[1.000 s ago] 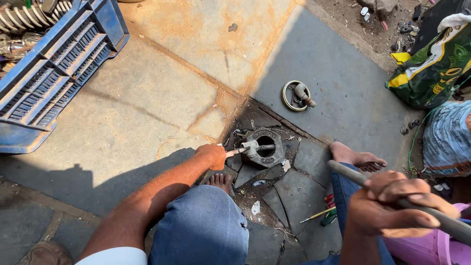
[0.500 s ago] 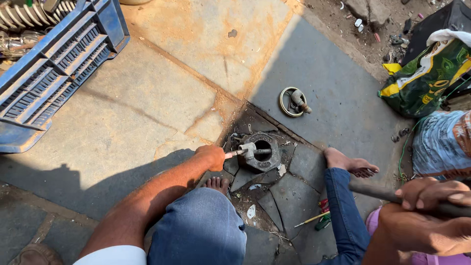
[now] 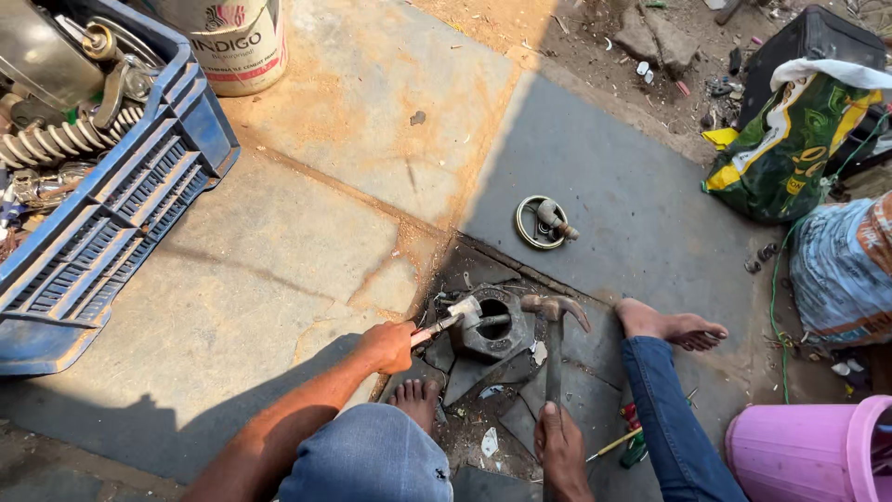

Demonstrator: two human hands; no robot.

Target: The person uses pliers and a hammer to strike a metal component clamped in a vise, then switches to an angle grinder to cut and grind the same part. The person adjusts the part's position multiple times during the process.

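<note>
I sit on stone paving with my bare feet either side of a dark round metal part (image 3: pixel 492 330) that has a hole in its middle. My left hand (image 3: pixel 388 346) grips a punch-like tool (image 3: pixel 446 322) whose pale tip rests on the part's left rim. My right hand (image 3: pixel 560 446) holds the handle of a claw hammer (image 3: pixel 555 311); its head sits right beside the part's upper right edge.
A metal ring with a small fitting (image 3: pixel 544 221) lies on the grey slab beyond. A blue crate (image 3: pixel 111 214) of springs and metal parts stands at left, a white bucket (image 3: pixel 232 42) behind it. Sacks (image 3: pixel 790 139) and a pink bucket (image 3: pixel 799 451) are at right.
My right hand has swung the hammer down from its raised position at the right; the head now sits at the metal part. My left hand has kept the punch in place.
</note>
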